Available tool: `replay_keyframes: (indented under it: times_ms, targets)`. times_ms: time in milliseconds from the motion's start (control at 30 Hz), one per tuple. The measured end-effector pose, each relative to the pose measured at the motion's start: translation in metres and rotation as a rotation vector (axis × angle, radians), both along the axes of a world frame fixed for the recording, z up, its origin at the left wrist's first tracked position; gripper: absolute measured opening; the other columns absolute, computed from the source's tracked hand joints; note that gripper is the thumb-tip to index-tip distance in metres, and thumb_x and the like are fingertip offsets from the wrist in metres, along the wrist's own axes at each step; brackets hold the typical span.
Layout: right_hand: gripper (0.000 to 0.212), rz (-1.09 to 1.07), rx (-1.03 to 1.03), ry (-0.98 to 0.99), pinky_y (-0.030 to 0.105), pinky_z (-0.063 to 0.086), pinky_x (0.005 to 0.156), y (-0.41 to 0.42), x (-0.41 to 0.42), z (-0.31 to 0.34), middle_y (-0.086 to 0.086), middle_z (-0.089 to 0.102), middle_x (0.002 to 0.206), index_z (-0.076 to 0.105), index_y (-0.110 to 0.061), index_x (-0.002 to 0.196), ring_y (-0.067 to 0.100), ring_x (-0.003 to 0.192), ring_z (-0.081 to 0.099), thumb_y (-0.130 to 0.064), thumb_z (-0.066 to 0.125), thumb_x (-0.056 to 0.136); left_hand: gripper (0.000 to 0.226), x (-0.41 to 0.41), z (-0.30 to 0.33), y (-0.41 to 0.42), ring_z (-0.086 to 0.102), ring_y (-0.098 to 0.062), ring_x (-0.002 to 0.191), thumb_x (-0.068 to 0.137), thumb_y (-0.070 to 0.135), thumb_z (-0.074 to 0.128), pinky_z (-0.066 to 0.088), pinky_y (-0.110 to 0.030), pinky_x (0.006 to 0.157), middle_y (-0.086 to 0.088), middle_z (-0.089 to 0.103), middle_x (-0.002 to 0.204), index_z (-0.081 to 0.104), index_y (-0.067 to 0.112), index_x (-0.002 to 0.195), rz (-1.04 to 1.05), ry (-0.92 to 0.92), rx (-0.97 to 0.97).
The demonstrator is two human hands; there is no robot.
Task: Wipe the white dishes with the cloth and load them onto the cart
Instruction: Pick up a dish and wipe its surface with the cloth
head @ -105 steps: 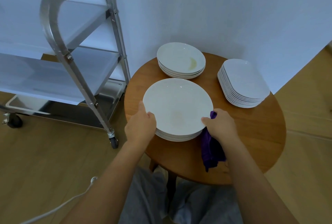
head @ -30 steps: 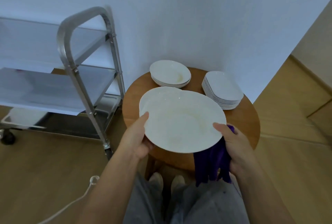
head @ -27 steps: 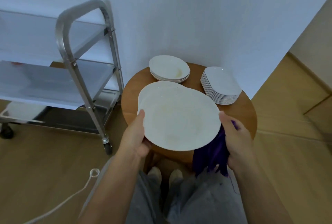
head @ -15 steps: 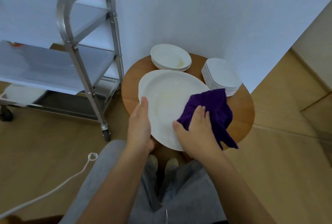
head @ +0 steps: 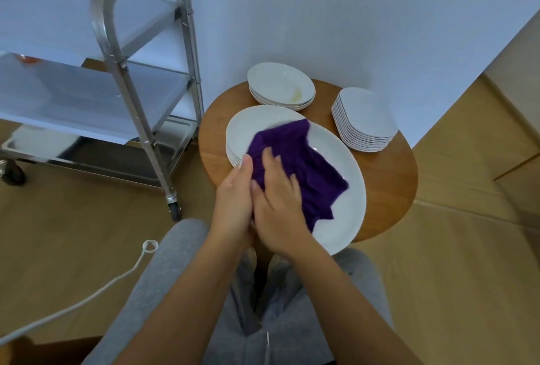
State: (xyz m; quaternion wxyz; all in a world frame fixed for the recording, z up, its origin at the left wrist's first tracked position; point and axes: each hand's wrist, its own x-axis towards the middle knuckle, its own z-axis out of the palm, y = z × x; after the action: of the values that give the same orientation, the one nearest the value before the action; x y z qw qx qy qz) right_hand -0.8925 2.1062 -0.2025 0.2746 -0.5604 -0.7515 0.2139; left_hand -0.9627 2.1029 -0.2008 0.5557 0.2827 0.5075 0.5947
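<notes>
Fingers (head: 274, 165) of the right hand (head: 277, 203) lie spread and flat on the purple cloth (head: 295, 165), pressing it down onto the large white plate (head: 347, 189) rather than closing around it. The left hand (head: 233, 203) grips the near left edge of that plate, thumb on the upper face beside the cloth and the other fingers hidden underneath. Both hands touch each other at the plate's near edge.

The plate is held tilted, just above the near part of the round wooden tabletop (head: 385, 189), with its near rim reaching past the tabletop's edge toward the person's grey-trousered legs (head: 175, 277). The cloth covers the middle of the plate, rumpled, with 1 corner reaching toward the plate's far rim.

Behind the plate, partly hidden by it, is a stack of large round plates (head: 239, 133) on the tabletop. Farther behind the plate sits a stack of shallow bowls (head: 280, 87), the top 1 bearing a yellowish smear. To the right of the bowls and behind the plate stands a stack of square-cornered dishes (head: 365, 119).

Left of the plate, on the wooden floor, stands the metal cart (head: 122, 78) with its shelves. A white cord (head: 117, 280) runs over the floor, left of the legs.
</notes>
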Motion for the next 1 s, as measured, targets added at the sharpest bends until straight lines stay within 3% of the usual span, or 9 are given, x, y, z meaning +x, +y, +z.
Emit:
replay_keyframes:
  times_ms: [100,167,267,467,600,700,833,900,1000]
  targets:
    - [0.055,0.235,-0.170,0.090,0.011,-0.013,0.102,-0.022,0.007,0.001,-0.027,0.001,0.145,-0.004,-0.029,0.149,-0.026,0.117,-0.022,-0.027,0.024,0.102,0.028,-0.013,0.005,0.006,0.070,-0.007,0.076,0.095,0.046,0.043,0.053,-0.017,0.056,0.008,0.073,0.083,0.065,0.028,0.097,0.046,-0.038,0.031]
    - [0.055,0.321,-0.213,0.024,0.007,-0.010,0.100,-0.034,0.022,0.000,-0.033,-0.007,0.138,-0.009,-0.037,0.145,-0.029,0.114,-0.022,-0.032,0.025,0.102,0.026,-0.022,0.010,0.010,0.071,-0.015,0.083,0.090,0.047,0.051,0.058,-0.030,0.066,0.002,0.074,0.090,0.065,0.028,0.101,0.063,-0.150,-0.003]
    - [0.053,0.297,-0.121,-0.247,0.016,-0.003,0.108,-0.038,0.050,-0.001,-0.027,-0.008,0.145,-0.003,-0.036,0.146,-0.014,0.130,-0.014,-0.038,0.025,0.101,0.043,-0.029,0.015,0.014,0.065,-0.029,0.103,0.085,0.045,0.056,0.052,-0.047,0.089,-0.009,0.068,0.112,0.060,0.020,0.119,-0.003,-0.334,-0.025]
    - [0.055,0.163,-0.007,-0.552,0.026,-0.011,0.110,-0.040,0.074,-0.001,-0.013,0.008,0.156,0.009,-0.030,0.150,0.006,0.144,0.001,-0.047,0.010,0.097,0.049,-0.033,0.007,0.015,0.061,-0.032,0.109,0.085,0.052,0.050,0.046,-0.052,0.095,-0.008,0.065,0.119,0.055,0.024,0.125,-0.081,-0.415,-0.073]
    - [0.059,0.431,-0.066,-0.469,0.020,-0.021,0.106,-0.045,0.065,0.003,-0.021,0.003,0.152,0.006,-0.033,0.148,-0.004,0.139,-0.010,-0.052,0.007,0.092,0.045,-0.022,0.005,0.010,0.068,-0.030,0.096,0.081,0.049,0.057,0.055,-0.046,0.083,-0.011,0.071,0.106,0.062,0.019,0.114,-0.087,-0.472,-0.131]
    - [0.059,0.529,-0.029,-0.492,0.019,-0.026,0.102,-0.030,0.060,0.008,-0.017,-0.001,0.154,0.003,-0.034,0.148,-0.004,0.134,-0.022,-0.054,0.010,0.093,0.042,-0.015,0.000,0.005,0.070,-0.030,0.087,0.084,0.049,0.057,0.059,-0.042,0.067,-0.014,0.072,0.097,0.066,0.014,0.107,-0.110,-0.546,-0.179]
    - [0.061,0.486,0.160,-0.717,0.037,-0.036,0.099,0.006,0.068,0.013,-0.008,-0.040,0.143,-0.021,-0.055,0.136,0.017,0.128,-0.045,-0.074,0.005,0.084,0.039,-0.016,0.002,0.004,0.070,-0.030,0.089,0.087,0.045,0.056,0.058,-0.040,0.062,-0.014,0.072,0.101,0.070,0.014,0.105,-0.186,-0.544,-0.171]
    - [0.067,0.450,0.258,-0.771,0.045,-0.035,0.100,0.023,0.072,0.014,-0.005,-0.039,0.143,-0.022,-0.057,0.134,0.023,0.132,-0.040,-0.080,0.008,0.079,0.035,-0.015,0.004,0.002,0.069,-0.028,0.094,0.087,0.043,0.056,0.058,-0.040,0.065,-0.013,0.071,0.105,0.074,0.016,0.101,-0.241,-0.511,-0.135]
    - [0.073,0.459,0.360,-0.760,0.046,-0.027,0.107,0.039,0.073,0.011,0.000,-0.023,0.151,-0.010,-0.051,0.140,0.027,0.141,-0.021,-0.081,0.015,0.079,0.034,-0.015,0.006,0.001,0.067,-0.026,0.100,0.082,0.041,0.057,0.058,-0.040,0.073,-0.012,0.069,0.110,0.074,0.019,0.102,-0.259,-0.462,-0.069]
